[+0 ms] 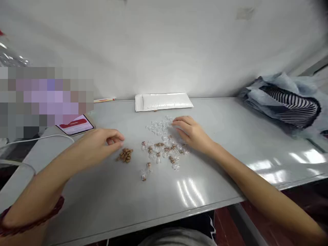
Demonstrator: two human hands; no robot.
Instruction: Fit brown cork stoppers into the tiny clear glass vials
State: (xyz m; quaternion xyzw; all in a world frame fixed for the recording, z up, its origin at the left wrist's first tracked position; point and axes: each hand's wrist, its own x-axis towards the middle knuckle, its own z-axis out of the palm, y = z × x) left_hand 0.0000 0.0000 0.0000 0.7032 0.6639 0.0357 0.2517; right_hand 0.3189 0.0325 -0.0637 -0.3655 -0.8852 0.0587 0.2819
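Observation:
My left hand (109, 141) hovers beside a small heap of brown cork stoppers (125, 155). Its thumb and index finger come close together at the tips, the other fingers are curled, and anything pinched there is too small to make out. My right hand (188, 131) is over the right edge of the loose clear glass pieces (159, 127), its fingers stretched forward and the thumb apart, with nothing visible in it. Below those lie several tiny glass bottles with corks (166, 149). Two corked bottles lie nearer me, one being a mini bottle (143, 175) on its side.
A white padded packet (166, 101) rests against the wall. A phone (75, 124) and a white cable (51, 136) are at the left, near a pencil-like stick (104, 100). Plastic bags with striped fabric (292, 106) fill the right rear of the grey table (225, 119).

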